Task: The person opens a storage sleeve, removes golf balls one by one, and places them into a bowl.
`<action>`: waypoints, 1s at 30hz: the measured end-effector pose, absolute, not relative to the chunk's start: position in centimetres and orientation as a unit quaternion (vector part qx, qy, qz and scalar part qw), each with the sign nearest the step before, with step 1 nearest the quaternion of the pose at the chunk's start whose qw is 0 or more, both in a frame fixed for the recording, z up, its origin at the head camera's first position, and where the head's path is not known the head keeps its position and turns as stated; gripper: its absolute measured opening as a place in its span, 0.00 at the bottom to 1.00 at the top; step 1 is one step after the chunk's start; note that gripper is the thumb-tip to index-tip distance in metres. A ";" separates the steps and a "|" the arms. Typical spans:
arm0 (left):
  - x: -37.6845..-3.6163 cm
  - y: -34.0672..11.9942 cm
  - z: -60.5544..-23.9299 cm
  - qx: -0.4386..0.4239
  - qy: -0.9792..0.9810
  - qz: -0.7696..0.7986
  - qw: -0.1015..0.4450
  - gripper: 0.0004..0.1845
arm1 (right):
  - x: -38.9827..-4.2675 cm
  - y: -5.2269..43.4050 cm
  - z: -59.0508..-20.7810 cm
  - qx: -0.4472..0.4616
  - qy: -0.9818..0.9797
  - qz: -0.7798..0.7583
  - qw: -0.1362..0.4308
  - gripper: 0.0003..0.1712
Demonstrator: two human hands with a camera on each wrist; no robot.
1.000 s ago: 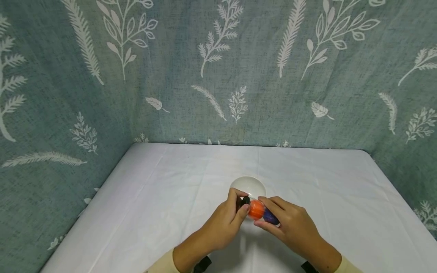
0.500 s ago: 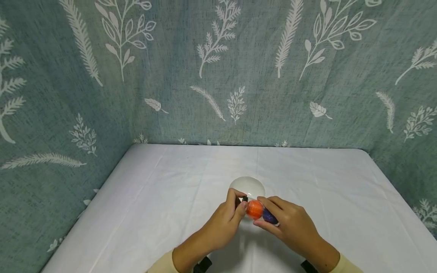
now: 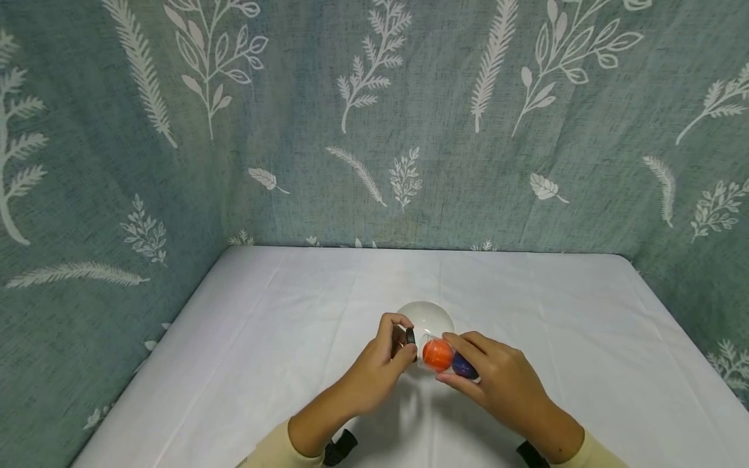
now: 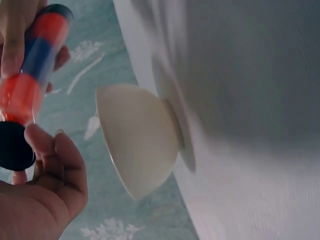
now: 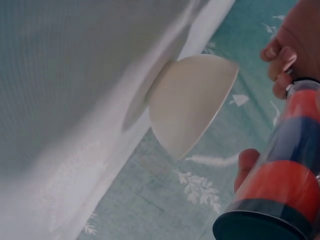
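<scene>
A clear tube (image 3: 447,361) is packed with orange and blue balls, which also show in the left wrist view (image 4: 35,65) and the right wrist view (image 5: 285,165). My right hand (image 3: 453,364) grips the tube just above the white cloth. My left hand (image 3: 404,338) pinches a small black cap (image 3: 411,336) at the tube's orange end; the cap (image 4: 15,146) seems slightly off that end. Another black cap (image 5: 260,227) closes the tube's other end. A white bowl (image 3: 426,315) stands right behind both hands.
A white cloth covers the table (image 3: 263,338). Teal fabric walls with white leaf prints (image 3: 374,130) close in the back and both sides. The bowl (image 4: 140,140) (image 5: 192,102) stands upright on the cloth; its inside is not visible.
My left hand has drawn back a little to the left with the black cap, so a small gap shows between cap and orange end. The right hand and tube stay nearly still.
</scene>
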State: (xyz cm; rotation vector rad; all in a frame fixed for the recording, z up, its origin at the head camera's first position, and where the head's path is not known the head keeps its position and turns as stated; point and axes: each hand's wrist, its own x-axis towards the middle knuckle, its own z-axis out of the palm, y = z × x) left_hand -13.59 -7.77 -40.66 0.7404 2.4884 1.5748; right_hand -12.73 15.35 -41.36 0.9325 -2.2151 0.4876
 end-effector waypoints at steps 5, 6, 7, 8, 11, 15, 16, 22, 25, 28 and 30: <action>-14.1 -8.4 -40.7 0.232 0.824 0.514 0.056 0.18 | -12.9 15.7 -41.3 0.351 -0.854 0.186 0.335 0.39; -14.2 -8.5 -40.7 0.233 0.824 0.513 0.055 0.19 | -13.0 15.8 -41.3 0.351 -0.855 0.187 0.335 0.39; -14.2 -8.8 -40.7 0.232 0.826 0.511 0.054 0.19 | -13.0 15.9 -41.3 0.350 -0.854 0.187 0.336 0.39; -14.2 -9.0 -40.8 0.231 0.828 0.509 0.054 0.20 | -13.1 16.0 -41.3 0.348 -0.855 0.187 0.337 0.39; -14.1 -9.8 -40.9 0.222 0.838 0.495 0.054 0.20 | -13.2 16.2 -41.2 0.344 -0.857 0.187 0.336 0.40; -14.0 -10.7 -41.4 0.208 0.855 0.471 0.065 0.21 | -13.4 16.4 -41.3 0.341 -0.860 0.186 0.332 0.39; -14.0 -10.8 -41.5 0.207 0.858 0.465 0.070 0.21 | -13.5 16.4 -41.3 0.340 -0.860 0.185 0.331 0.39; -14.1 -11.2 -42.1 0.235 0.862 0.437 0.106 0.23 | -13.6 16.7 -41.1 0.332 -0.865 0.190 0.323 0.40; -14.2 -11.1 -42.3 0.253 0.858 0.428 0.131 0.24 | -13.7 16.8 -41.1 0.328 -0.867 0.194 0.320 0.40; -14.3 -11.0 -42.6 0.255 0.856 0.422 0.154 0.25 | -13.7 16.9 -41.1 0.325 -0.869 0.194 0.318 0.40; -14.4 -10.8 -42.8 0.256 0.857 0.417 0.163 0.25 | -13.7 16.9 -41.1 0.323 -0.871 0.194 0.316 0.40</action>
